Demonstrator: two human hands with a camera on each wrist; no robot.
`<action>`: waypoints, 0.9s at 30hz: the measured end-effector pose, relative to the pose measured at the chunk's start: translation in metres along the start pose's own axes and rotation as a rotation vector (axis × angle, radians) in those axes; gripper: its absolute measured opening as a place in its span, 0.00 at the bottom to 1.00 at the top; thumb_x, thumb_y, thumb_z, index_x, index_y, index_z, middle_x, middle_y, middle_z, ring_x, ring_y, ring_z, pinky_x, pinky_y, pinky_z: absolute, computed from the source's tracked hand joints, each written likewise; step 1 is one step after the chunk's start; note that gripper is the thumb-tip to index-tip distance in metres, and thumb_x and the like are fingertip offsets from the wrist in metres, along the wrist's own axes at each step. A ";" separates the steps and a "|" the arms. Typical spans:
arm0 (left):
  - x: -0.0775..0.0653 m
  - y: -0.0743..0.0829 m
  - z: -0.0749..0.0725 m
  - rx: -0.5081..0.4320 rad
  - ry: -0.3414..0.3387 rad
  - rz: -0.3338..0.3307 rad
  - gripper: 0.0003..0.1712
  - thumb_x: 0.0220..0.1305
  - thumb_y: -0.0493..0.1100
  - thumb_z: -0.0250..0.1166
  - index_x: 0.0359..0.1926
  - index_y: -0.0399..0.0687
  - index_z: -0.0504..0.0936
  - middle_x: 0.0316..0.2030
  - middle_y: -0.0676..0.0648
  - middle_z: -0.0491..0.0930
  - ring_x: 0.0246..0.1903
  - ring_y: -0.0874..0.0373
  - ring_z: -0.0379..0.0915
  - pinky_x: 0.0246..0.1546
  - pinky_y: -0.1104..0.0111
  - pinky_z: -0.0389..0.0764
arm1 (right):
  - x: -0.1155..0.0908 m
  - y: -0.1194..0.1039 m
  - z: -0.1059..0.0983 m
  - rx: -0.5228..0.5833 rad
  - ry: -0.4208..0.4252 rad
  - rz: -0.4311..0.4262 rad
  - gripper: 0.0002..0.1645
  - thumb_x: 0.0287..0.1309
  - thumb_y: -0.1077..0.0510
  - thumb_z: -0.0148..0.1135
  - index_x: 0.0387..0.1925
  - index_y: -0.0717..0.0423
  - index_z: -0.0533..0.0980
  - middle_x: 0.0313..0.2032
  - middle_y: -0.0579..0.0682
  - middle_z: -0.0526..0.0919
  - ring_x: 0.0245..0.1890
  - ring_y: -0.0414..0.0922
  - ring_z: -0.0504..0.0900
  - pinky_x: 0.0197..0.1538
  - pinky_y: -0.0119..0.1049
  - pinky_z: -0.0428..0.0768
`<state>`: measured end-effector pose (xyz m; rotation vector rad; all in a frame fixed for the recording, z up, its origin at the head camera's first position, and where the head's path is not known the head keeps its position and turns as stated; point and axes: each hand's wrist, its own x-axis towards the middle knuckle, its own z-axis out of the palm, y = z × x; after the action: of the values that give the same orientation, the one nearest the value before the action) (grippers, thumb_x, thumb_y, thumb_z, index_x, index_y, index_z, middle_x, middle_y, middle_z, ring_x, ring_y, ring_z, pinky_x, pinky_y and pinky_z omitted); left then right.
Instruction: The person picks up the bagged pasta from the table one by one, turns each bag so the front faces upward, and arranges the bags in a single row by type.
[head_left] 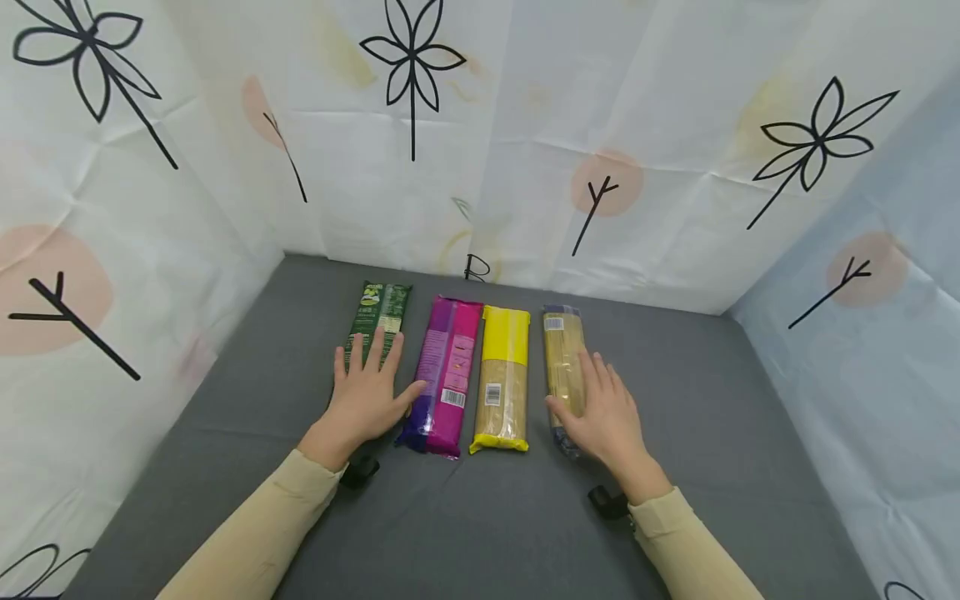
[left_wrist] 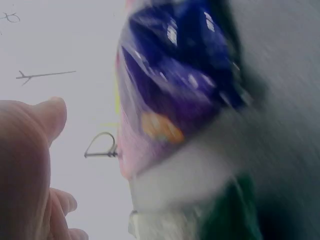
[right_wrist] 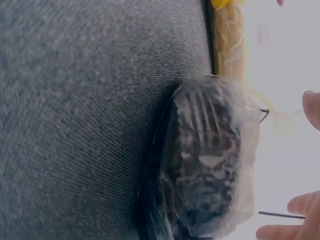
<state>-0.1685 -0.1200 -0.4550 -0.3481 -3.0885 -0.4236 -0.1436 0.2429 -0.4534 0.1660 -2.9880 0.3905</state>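
Four long packs lie side by side in the head view. My left hand [head_left: 365, 404], fingers spread, is over the lower part of a green pack [head_left: 382, 307], its thumb reaching towards a purple and magenta pack [head_left: 448, 358]. To the right is a yellow-ended pack of dry noodles [head_left: 504, 396]. My right hand [head_left: 606, 417] lies with extended fingers over the right side of a clear noodle pack with dark blue ends [head_left: 561, 346]. Whether either palm touches is unclear. The left wrist view shows the purple pack's end [left_wrist: 175, 75]; the right wrist view, the clear pack's crinkled end [right_wrist: 205, 160].
A dark grey cloth [head_left: 480, 525] covers the table. White curtains with flower and twig drawings [head_left: 525, 125] hang behind and on both sides. Each wrist carries a small black device, the left one [head_left: 360, 472] and the right one [head_left: 607, 502].
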 end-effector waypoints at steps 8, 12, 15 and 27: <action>0.011 0.043 0.009 -0.138 -0.042 0.066 0.57 0.59 0.80 0.43 0.77 0.51 0.43 0.76 0.40 0.36 0.72 0.35 0.27 0.66 0.40 0.30 | -0.006 0.008 -0.003 0.235 -0.076 0.092 0.61 0.55 0.21 0.47 0.77 0.49 0.40 0.73 0.59 0.52 0.69 0.62 0.57 0.59 0.66 0.64; 0.016 0.075 0.011 -0.296 -0.082 0.147 0.57 0.58 0.81 0.41 0.77 0.52 0.42 0.76 0.43 0.37 0.73 0.43 0.30 0.69 0.45 0.33 | -0.013 0.013 -0.007 0.380 -0.127 0.160 0.59 0.57 0.23 0.49 0.77 0.48 0.39 0.73 0.60 0.51 0.68 0.62 0.59 0.59 0.66 0.64; 0.020 0.095 0.013 -0.381 -0.095 0.193 0.57 0.58 0.81 0.42 0.77 0.53 0.43 0.76 0.44 0.39 0.73 0.46 0.35 0.70 0.47 0.38 | -0.017 0.016 -0.009 0.448 -0.154 0.206 0.58 0.58 0.25 0.50 0.77 0.48 0.40 0.72 0.62 0.53 0.66 0.63 0.62 0.56 0.65 0.67; 0.046 0.151 0.029 -0.838 -0.145 0.050 0.54 0.56 0.74 0.59 0.76 0.59 0.51 0.72 0.49 0.56 0.68 0.48 0.56 0.62 0.45 0.63 | -0.023 0.026 -0.009 0.562 -0.197 0.280 0.54 0.61 0.33 0.57 0.75 0.56 0.46 0.67 0.64 0.62 0.59 0.62 0.71 0.53 0.57 0.75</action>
<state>-0.1793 0.0397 -0.4416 -0.4575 -2.8362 -1.7418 -0.1233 0.2720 -0.4541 -0.1782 -3.0040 1.3104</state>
